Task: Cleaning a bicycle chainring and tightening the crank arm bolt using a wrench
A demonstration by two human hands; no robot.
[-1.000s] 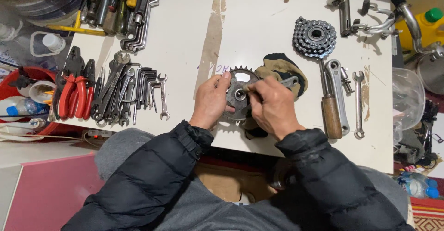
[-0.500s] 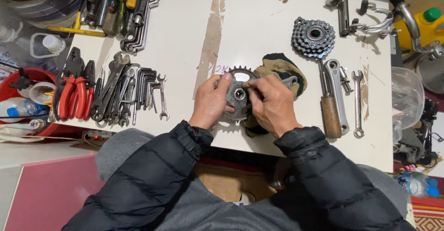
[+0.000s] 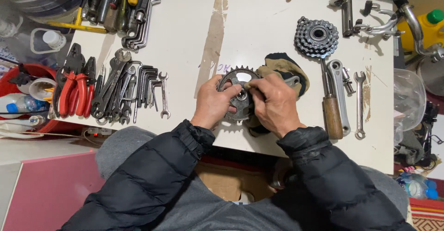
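Toothed chainring (image 3: 237,99) at the near middle of the white table (image 3: 259,32), gripped at its left rim by the left hand (image 3: 212,102), hub pinched with a tan rag (image 3: 277,71) by the right hand (image 3: 274,105); wiping under way, steadier bracing probably required.

Between the left hand (image 3: 213,102) and right hand (image 3: 274,105), the toothed chainring (image 3: 237,80) is showing dull, dark metal. Just beyond the right hand, a rag (image 3: 280,69) is looking like soft, soiled cloth. Further right, a tool handle (image 3: 333,116) is appearing as smooth brown wood, and the wrenches (image 3: 128,90) left of the left hand are gleaming as bare steel.
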